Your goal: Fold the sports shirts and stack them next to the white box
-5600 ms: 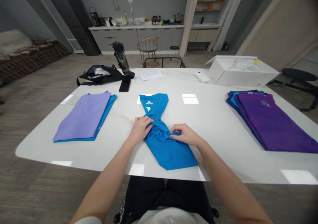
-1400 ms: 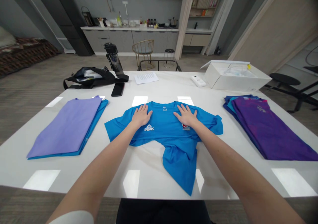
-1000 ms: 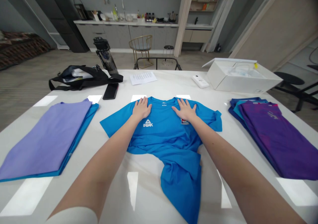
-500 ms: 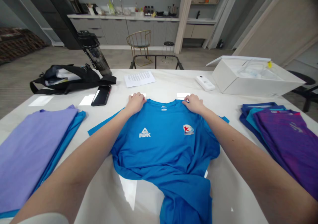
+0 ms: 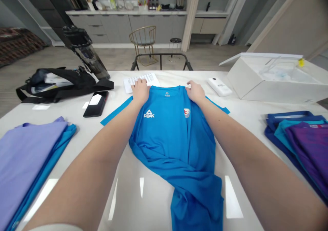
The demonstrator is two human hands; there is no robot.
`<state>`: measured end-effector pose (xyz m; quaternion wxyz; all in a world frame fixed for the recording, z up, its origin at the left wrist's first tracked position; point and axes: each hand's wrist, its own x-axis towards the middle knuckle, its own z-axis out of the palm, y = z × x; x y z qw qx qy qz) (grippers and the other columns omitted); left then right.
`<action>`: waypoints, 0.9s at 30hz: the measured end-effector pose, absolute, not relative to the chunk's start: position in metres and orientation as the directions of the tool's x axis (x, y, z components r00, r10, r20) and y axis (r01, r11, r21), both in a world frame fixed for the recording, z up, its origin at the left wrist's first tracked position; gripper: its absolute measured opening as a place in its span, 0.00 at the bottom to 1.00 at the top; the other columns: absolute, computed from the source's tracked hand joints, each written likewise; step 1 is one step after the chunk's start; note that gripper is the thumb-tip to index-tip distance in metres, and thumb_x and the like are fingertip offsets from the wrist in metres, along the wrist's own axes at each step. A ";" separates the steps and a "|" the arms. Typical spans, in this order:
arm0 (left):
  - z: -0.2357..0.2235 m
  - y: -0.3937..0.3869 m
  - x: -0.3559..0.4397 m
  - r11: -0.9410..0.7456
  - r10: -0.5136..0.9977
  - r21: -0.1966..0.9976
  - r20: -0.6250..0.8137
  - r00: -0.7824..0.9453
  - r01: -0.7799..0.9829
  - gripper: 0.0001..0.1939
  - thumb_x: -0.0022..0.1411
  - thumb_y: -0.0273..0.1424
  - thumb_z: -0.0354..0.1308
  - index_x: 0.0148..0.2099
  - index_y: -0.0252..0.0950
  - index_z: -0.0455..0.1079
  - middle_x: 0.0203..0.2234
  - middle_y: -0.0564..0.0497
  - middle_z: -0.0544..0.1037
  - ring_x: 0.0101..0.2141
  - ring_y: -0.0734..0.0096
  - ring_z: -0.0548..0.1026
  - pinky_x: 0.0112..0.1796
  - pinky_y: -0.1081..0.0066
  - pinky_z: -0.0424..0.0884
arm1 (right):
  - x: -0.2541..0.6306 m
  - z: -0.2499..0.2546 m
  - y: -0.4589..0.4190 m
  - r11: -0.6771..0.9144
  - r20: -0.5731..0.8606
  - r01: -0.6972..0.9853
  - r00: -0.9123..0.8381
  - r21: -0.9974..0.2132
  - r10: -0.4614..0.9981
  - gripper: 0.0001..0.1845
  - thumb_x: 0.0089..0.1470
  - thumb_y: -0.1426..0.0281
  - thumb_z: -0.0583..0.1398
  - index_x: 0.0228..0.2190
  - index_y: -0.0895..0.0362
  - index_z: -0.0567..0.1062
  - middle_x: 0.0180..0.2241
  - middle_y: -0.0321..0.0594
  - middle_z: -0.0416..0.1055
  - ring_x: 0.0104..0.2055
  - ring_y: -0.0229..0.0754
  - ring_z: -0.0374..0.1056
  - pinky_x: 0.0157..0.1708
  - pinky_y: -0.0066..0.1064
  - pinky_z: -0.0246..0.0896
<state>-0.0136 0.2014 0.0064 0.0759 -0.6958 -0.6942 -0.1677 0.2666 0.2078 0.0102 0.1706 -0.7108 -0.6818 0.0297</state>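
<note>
A blue T-shirt [image 5: 166,132] with a white PEAK logo and a small crest lies front side up, its collar toward the far side of the table. My left hand [image 5: 140,91] is closed on the shoulder left of the collar, over the edge of a printed sheet. At the other shoulder my right hand [image 5: 195,93] pinches the fabric beside the collar. Between the hands the chest is fairly smooth, with a vertical fold near the crest. The lower part is bunched and twisted, trailing toward the near right. Both sleeves are partly covered by my forearms.
Folded lilac and blue shirts [image 5: 30,156] lie at left, folded purple and blue ones [image 5: 310,139] at right. Farther back are a black bag [image 5: 61,84], a bottle [image 5: 89,53], a phone [image 5: 96,104], printed paper [image 5: 151,78], a white device [image 5: 219,87] and an open white box [image 5: 276,87].
The shirt was bunched, then spread out under my flat hands. My fingers have since closed on both shoulders, and the collar has moved away from me toward the paper.
</note>
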 end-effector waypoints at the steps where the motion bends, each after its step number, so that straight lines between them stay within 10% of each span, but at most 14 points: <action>1: 0.004 0.194 -0.011 -0.067 0.939 0.124 0.344 0.020 0.990 0.18 0.73 0.34 0.47 0.60 0.33 0.66 0.57 0.35 0.71 0.57 0.46 0.68 0.56 0.50 0.64 | 0.266 0.008 0.203 0.019 0.206 0.953 0.046 -0.303 0.978 0.22 0.66 0.62 0.53 0.58 0.56 0.69 0.50 0.54 0.75 0.51 0.59 0.69 0.49 0.47 0.64; 8: 0.002 0.111 -0.046 -0.194 0.954 0.181 0.262 0.143 0.964 0.26 0.75 0.38 0.41 0.69 0.34 0.59 0.64 0.37 0.67 0.60 0.51 0.68 0.58 0.56 0.65 | 0.308 0.015 0.104 -0.004 0.215 0.981 0.047 -0.195 0.975 0.26 0.67 0.56 0.50 0.58 0.56 0.70 0.59 0.57 0.66 0.58 0.63 0.63 0.53 0.56 0.62; 16: 0.024 0.050 -0.116 -0.023 0.995 -0.160 0.096 0.038 0.987 0.22 0.71 0.37 0.45 0.59 0.32 0.69 0.50 0.33 0.75 0.54 0.40 0.71 0.51 0.48 0.64 | 0.377 0.028 0.043 -0.359 0.014 0.920 0.366 -0.156 0.931 0.33 0.60 0.46 0.56 0.56 0.54 0.71 0.53 0.56 0.72 0.51 0.63 0.71 0.48 0.52 0.67; 27: 0.025 0.008 -0.126 -0.095 0.995 -0.202 -0.004 0.096 0.975 0.23 0.69 0.27 0.41 0.57 0.32 0.72 0.51 0.33 0.75 0.51 0.45 0.74 0.45 0.55 0.68 | 0.408 0.030 0.011 -0.463 0.084 0.850 0.496 -0.254 0.864 0.19 0.64 0.66 0.54 0.54 0.53 0.72 0.49 0.54 0.75 0.51 0.57 0.72 0.47 0.46 0.67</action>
